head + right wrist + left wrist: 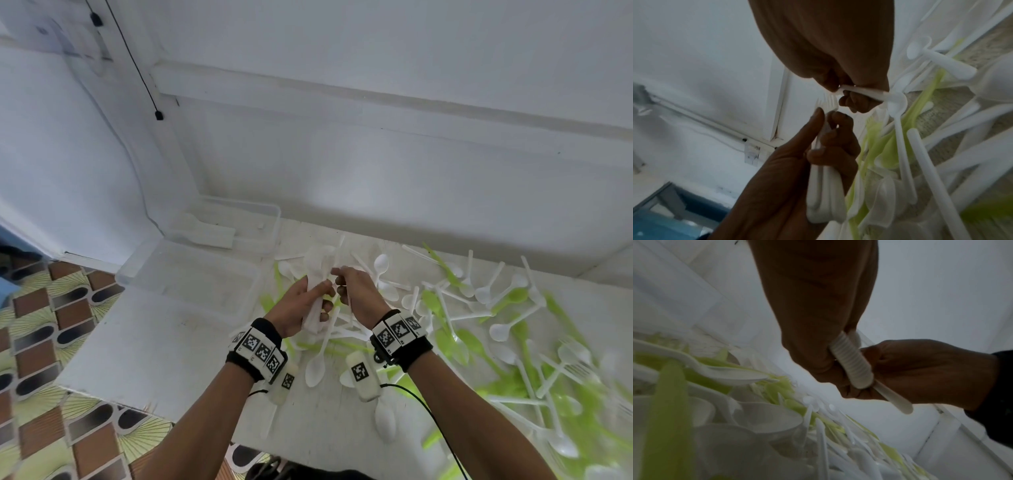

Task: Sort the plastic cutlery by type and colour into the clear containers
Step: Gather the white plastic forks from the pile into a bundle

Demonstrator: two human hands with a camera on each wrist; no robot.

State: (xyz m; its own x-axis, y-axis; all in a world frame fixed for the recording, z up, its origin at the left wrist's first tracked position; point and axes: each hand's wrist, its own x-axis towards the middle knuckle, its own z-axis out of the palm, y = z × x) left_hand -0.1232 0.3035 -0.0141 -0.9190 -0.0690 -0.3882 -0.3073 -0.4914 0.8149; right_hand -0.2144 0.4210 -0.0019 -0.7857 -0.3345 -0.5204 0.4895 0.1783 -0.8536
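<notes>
Meanwhile the left hand (301,305) holds a bundle of white forks (825,191) above the surface (164,346) — the right hand (356,291) pinches a white spoon (894,100) just beside it. Loose white and green cutlery (479,308) crowds underneath; two clear containers (191,274) sit left, near the wall.

White table (164,346) – patterned floor tiles (37,342) beneath.
</notes>
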